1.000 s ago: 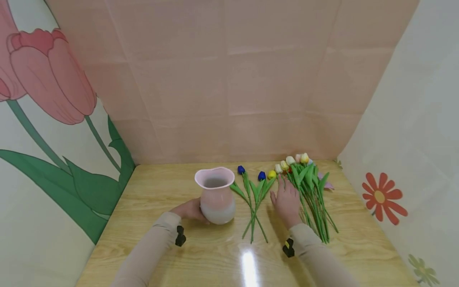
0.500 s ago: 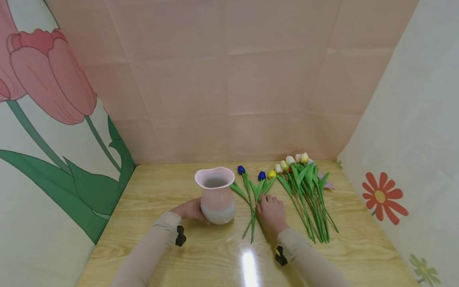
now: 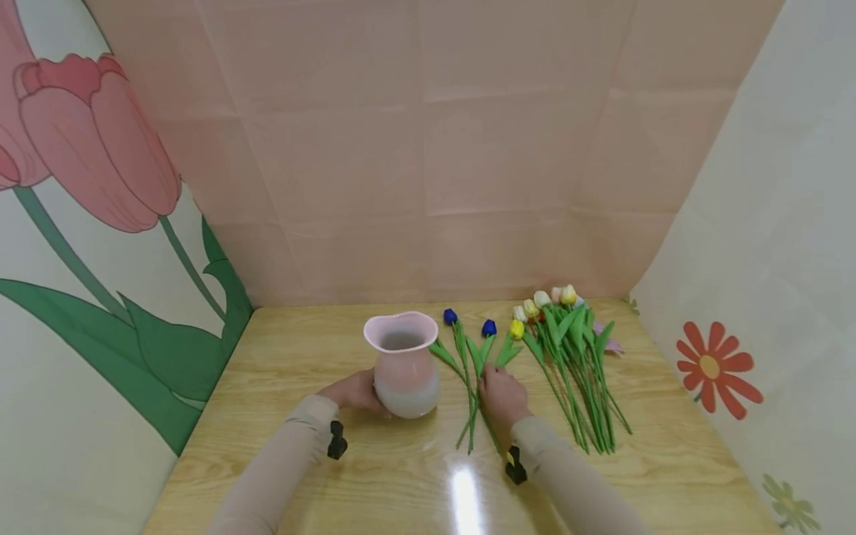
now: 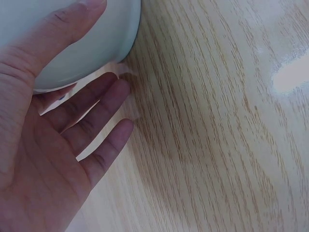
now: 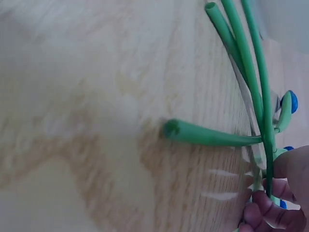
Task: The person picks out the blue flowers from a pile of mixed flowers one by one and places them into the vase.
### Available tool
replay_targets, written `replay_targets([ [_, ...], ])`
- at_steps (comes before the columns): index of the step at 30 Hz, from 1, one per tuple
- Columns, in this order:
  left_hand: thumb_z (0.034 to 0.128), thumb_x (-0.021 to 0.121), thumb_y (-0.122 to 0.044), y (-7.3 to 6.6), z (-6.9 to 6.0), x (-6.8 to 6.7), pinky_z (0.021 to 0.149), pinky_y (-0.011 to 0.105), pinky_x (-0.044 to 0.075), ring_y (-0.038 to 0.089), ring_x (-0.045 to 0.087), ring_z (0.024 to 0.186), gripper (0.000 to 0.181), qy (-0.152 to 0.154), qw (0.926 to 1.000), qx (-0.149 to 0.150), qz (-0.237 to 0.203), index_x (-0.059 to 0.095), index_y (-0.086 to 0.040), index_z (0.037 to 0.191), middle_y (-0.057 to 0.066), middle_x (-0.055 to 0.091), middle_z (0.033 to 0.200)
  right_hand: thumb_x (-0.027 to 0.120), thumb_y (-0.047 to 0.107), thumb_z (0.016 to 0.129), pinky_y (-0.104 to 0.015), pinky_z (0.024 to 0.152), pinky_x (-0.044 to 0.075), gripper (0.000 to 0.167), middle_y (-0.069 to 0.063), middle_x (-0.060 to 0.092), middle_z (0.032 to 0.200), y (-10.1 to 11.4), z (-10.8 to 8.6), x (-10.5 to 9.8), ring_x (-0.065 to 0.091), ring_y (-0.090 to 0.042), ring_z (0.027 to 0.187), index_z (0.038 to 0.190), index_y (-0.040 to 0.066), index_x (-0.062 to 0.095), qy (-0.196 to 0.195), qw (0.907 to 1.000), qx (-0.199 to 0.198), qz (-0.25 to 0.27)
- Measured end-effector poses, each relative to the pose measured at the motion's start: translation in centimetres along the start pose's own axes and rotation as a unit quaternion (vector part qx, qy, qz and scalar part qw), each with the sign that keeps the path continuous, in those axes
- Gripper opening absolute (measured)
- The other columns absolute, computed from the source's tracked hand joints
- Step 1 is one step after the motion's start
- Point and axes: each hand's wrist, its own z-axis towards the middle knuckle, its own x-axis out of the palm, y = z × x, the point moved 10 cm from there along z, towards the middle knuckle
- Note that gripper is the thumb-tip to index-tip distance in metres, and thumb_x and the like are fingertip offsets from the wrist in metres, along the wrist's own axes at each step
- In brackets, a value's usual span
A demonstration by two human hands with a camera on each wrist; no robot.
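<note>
Right hand (image 3: 503,396): fingers curled in, pinching the slim green stem of a bright-yellow, closed-bud tulip (image 3: 517,330) below its leaves.
Left hand (image 3: 361,391): cupped round the lower side of a glossy, round-bellied pink-and-white vase (image 3: 406,383); the left wrist view shows the thumb along its wall and the other fingers spread and slightly bent.
Vase: on the table, between the left hand and the flowers; wavy, flared pale-pink rim, deeper pink below the neck, fading to greyish white at the belly; the inside looks shadowy grey.
Yellow tulip: rounded bud, pointed green leaves under it, the bud lying just beside the pile's pale ones.
Deep-blue, green-stemmed tulips (image 3: 490,328): two closed buds at the top, between vase and pile, with broad pointed leaves.
Stems: smooth, bright green and tubular in the right wrist view, crossing near the fingers.
Pile of mixed pale tulips (image 3: 578,364): white, cream and yellowish buds, lilac at the right edge, long green stems fanned downward.
Table (image 3: 301,475): light wood grain, shiny.
</note>
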Motion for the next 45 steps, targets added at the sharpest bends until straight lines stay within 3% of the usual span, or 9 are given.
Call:
replay_targets([
  [6,0.0686,0.088,-0.015,0.2,0.2,0.1,0.102,0.043,0.042,0.024,0.052,0.120,0.088,-0.001,1.0000,0.002,0.009,0.041,-0.005,0.142,0.011,0.052,0.138,0.052,0.018,0.095,-0.035,0.048,0.043,0.011,-0.007,0.055,0.075,-0.9,0.1,0.3,0.055,-0.020,0.061,0.094,0.007,0.052,0.010,0.9971,0.036,0.066],
  [14,0.0681,0.088,-0.016,0.1,0.0,0.0,0.101,0.042,0.043,0.023,0.052,0.119,0.089,0.000,1.0000,0.003,0.002,0.040,-0.006,0.143,0.011,0.051,0.139,0.056,0.015,0.094,-0.035,0.048,0.042,0.010,-0.006,0.054,0.077,-1.2,0.1,-2.0,0.055,-0.020,0.061,0.097,0.008,0.049,-0.067,0.9895,0.039,0.122],
  [19,0.0681,0.088,-0.015,0.0,-0.1,0.0,0.100,0.042,0.043,0.024,0.052,0.119,0.089,0.001,1.0000,0.010,-0.002,0.040,-0.005,0.143,0.012,0.051,0.139,0.057,0.014,0.095,-0.032,0.045,0.039,0.013,-0.007,0.054,0.079,-0.9,0.1,-4.5,0.053,-0.019,0.058,0.102,0.008,0.049,-0.116,0.9869,0.002,0.112],
  [23,0.0680,0.088,-0.015,0.1,0.0,0.1,0.101,0.042,0.042,0.024,0.052,0.119,0.090,0.001,0.9999,0.012,0.000,0.040,-0.005,0.143,0.011,0.051,0.138,0.052,0.013,0.096,-0.028,0.040,0.032,0.018,-0.007,0.055,0.075,-0.9,0.0,-7.4,0.043,-0.014,0.047,0.112,0.004,0.050,-0.175,0.9789,-0.025,0.102],
  [27,0.0678,0.089,-0.019,0.4,0.0,0.1,0.104,0.043,0.040,0.023,0.051,0.121,0.092,0.001,1.0000,-0.001,0.004,0.039,-0.008,0.144,0.010,0.050,0.140,0.053,0.012,0.095,-0.025,0.035,0.027,0.029,-0.007,0.055,0.063,-1.5,-0.3,-10.5,0.035,-0.011,0.038,0.121,0.000,0.051,-0.257,0.9629,-0.038,0.073],
  [29,0.0677,0.089,-0.020,0.4,0.0,0.0,0.104,0.044,0.040,0.022,0.051,0.122,0.092,0.001,0.9999,-0.009,0.007,0.040,-0.009,0.144,0.009,0.050,0.140,0.057,0.009,0.091,-0.025,0.035,0.025,0.034,-0.008,0.055,0.060,-2.0,-0.7,-11.9,0.032,-0.010,0.037,0.124,-0.002,0.052,-0.304,0.9503,-0.043,0.053],
  [32,0.0675,0.089,-0.020,0.5,0.0,0.0,0.103,0.043,0.041,0.021,0.052,0.119,0.089,0.001,0.9999,-0.012,0.011,0.041,-0.008,0.142,0.008,0.052,0.138,0.060,0.006,0.089,-0.026,0.036,0.025,0.041,-0.009,0.055,0.059,-2.9,-1.0,-13.2,0.031,-0.011,0.038,0.128,-0.002,0.052,-0.345,0.9368,-0.052,0.031],
  [41,0.0678,0.089,-0.021,0.4,-0.1,0.0,0.102,0.041,0.042,0.021,0.053,0.118,0.088,0.001,0.9999,-0.010,0.010,0.042,-0.008,0.142,0.009,0.053,0.138,0.070,0.004,0.082,-0.036,0.038,0.031,0.048,-0.017,0.061,0.069,-5.7,-1.9,-14.3,0.036,-0.019,0.040,0.128,-0.002,0.057,-0.395,0.9139,-0.088,-0.030],
  [45,0.0676,0.089,-0.020,0.3,-0.1,-0.1,0.104,0.041,0.040,0.021,0.051,0.121,0.090,0.003,0.9999,-0.014,0.006,0.041,-0.009,0.143,0.008,0.051,0.139,0.072,0.004,0.080,-0.042,0.044,0.035,0.050,-0.018,0.066,0.078,-7.2,-1.8,-13.7,0.043,-0.026,0.045,0.128,0.002,0.059,-0.394,0.9137,-0.090,-0.046],
])
